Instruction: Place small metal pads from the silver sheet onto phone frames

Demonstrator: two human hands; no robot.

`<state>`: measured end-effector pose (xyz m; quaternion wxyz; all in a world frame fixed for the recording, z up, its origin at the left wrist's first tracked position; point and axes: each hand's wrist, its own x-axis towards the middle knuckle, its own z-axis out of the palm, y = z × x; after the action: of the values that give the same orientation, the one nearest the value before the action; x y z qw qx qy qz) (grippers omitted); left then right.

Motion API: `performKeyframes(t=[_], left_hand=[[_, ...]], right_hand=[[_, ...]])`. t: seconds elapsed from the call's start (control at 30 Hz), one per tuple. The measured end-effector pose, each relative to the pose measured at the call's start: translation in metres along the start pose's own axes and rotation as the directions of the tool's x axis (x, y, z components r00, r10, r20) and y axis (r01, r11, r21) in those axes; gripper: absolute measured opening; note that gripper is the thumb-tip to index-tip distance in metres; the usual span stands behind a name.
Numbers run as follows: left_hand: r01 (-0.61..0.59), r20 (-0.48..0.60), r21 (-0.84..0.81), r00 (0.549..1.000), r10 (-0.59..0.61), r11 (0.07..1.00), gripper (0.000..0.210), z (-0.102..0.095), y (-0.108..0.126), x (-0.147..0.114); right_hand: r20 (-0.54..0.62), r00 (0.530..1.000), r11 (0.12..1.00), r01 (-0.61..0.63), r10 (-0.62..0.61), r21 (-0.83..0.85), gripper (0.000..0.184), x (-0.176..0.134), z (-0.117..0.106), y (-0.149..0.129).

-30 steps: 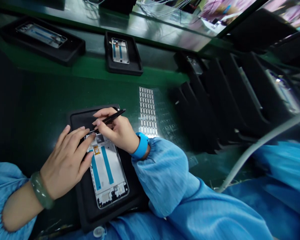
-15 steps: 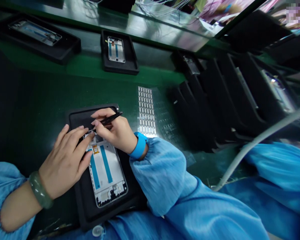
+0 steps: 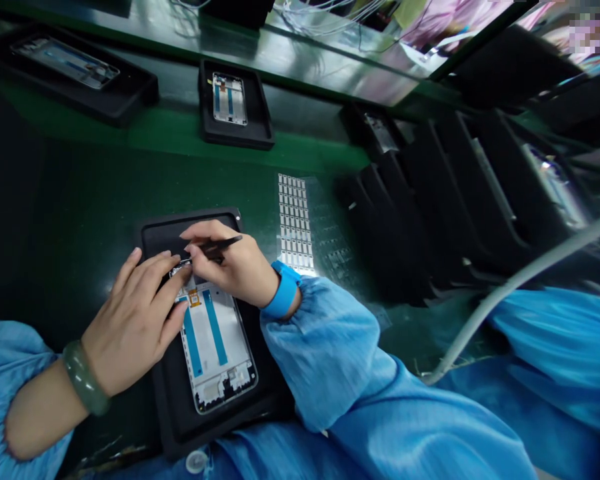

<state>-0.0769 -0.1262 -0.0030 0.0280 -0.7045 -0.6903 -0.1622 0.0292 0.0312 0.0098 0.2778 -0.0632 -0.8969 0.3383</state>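
Note:
A silver phone frame [image 3: 219, 350] with two blue strips and an orange flex cable [image 3: 195, 298] lies in a black foam tray [image 3: 167, 427]. My left hand [image 3: 135, 313] rests over the frame's upper left corner, fingers stretched out and fingertips on its top edge. Pinched in my right hand [image 3: 230, 263] is a pair of black tweezers [image 3: 223, 244], slanting down to the frame's top end. Their tips and the spot they touch are hidden by my fingers.
A sheet of small white stickers [image 3: 295, 220] lies right of the tray. Two more trays with phone frames [image 3: 230, 100] [image 3: 65, 61] stand at the back. Black trays [image 3: 430, 200] are stacked upright at right, near a grey hose [image 3: 520, 283]. A blue sleeve [image 3: 555, 333] shows there.
My right hand has turned slightly, and the tweezers lie a little flatter. My left hand keeps its place on the frame. The whole view has shifted slightly.

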Motion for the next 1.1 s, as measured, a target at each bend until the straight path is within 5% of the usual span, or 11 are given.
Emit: performKeyframes(t=[0.1, 0.33, 0.93, 1.1], left_hand=[[-0.012, 0.000, 0.005, 1.000, 0.012, 1.000, 0.040, -0.0004, -0.0014, -0.0006], [0.005, 0.037, -0.006, 0.999, -0.005, 1.000, 0.044, -0.0018, -0.0015, -0.0025], [0.048, 0.064, -0.024, 0.997, -0.046, 0.999, 0.043, -0.0016, 0.0000, -0.0034], [0.048, 0.061, -0.020, 0.997, -0.047, 0.999, 0.041, -0.0012, 0.0004, -0.0031]], right_hand=[[0.073, 0.996, 0.994, 0.066, -0.060, -0.083, 0.017, -0.0003, -0.0001, -0.0015], [-0.027, 0.982, 0.958, -0.178, 0.188, 0.223, 0.016, -0.0044, 0.0011, 0.0075], [-0.011, 0.990, 0.979, -0.136, 0.140, 0.154, 0.014, -0.0036, 0.0016, 0.0037], [-0.041, 0.998, 0.997, -0.036, 0.040, 0.073, 0.013, -0.0017, 0.0040, 0.0009]])
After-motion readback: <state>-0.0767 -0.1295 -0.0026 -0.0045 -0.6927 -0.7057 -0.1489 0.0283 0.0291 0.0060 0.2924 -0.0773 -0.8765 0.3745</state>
